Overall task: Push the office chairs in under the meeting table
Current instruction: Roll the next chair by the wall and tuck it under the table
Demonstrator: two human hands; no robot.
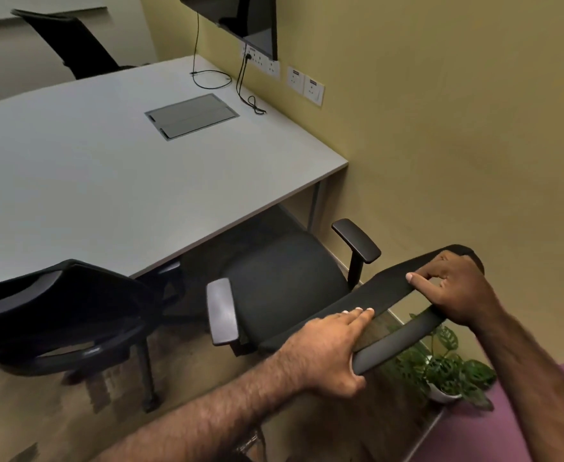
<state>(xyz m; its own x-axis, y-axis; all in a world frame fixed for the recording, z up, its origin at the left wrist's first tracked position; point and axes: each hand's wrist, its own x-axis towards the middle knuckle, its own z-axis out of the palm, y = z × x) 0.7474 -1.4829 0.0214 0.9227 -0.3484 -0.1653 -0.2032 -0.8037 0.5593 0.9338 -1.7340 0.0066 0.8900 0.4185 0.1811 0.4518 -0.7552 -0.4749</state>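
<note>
A black office chair (pixel 284 281) with two armrests stands at the near right corner of the grey meeting table (pixel 114 181), its seat partly under the edge. My left hand (pixel 327 355) grips the top of its backrest from the left, thumb under the rear bar. My right hand (pixel 457 291) grips the backrest's right end, fingers curled over the top. A second black chair (pixel 60 315) stands to the left, its back against the table edge. A third chair (pixel 74 45) is at the far side of the table.
A yellow wall (pixel 440 128) runs close along the right, with sockets (pixel 305 85) and a screen (pixel 244 18) above the table. Cables (pixel 240 88) and a cable hatch (pixel 192 116) lie on the tabletop. A potted plant (pixel 443 368) stands on the floor behind the chair.
</note>
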